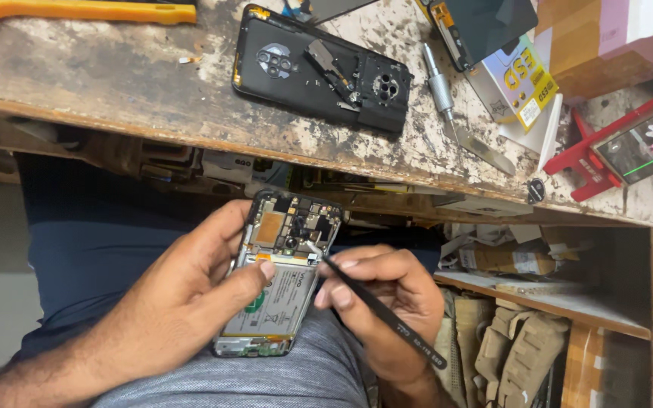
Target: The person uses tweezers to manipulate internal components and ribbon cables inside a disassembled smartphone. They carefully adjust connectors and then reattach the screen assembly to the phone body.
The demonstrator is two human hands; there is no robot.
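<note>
My left hand [190, 291] cradles an opened phone [280, 273] over my lap, thumb on its battery [277, 302]. My right hand [383, 295] pinches black tweezers [376, 306], tips touching the board beside the battery's top. On the worn bench [115, 83] above lie a black back cover [319, 68] and a screwdriver [441, 87].

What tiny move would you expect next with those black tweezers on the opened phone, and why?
Probably a slight lift or nudge at the connector: the right hand has the black tweezers with their tip at the board just above the battery, while the left hand steadies the opened phone by thumb.
</note>
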